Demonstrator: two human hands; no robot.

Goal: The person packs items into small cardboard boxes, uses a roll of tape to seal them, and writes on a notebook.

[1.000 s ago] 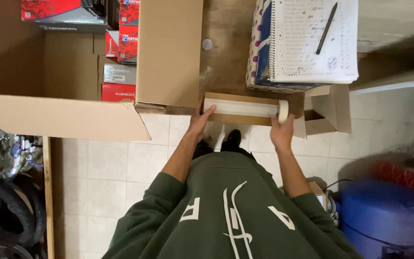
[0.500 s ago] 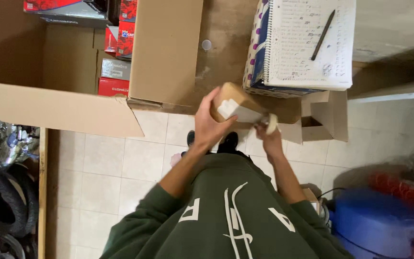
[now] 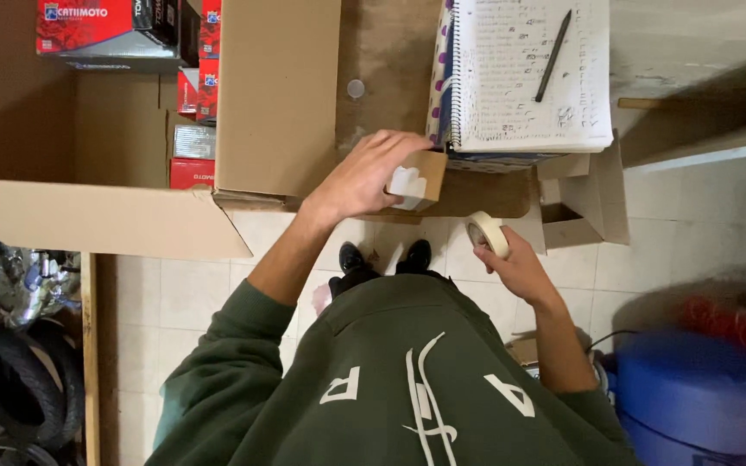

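Two hands: one small box, one tape roll.

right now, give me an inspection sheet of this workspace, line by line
surface: brown worktop, scuffed, with a small round disc lying on it
job's things: small cardboard box with white tape on its end; roll of masking tape
clutter: spiral notebook with a pen on top; large open carton holding red boxes; small open box at the table edge
grippers: left hand grips the small cardboard box; right hand holds the roll of masking tape
cables: dark cable beside the blue bin
surroundings: tiled floor, tyres at lower left
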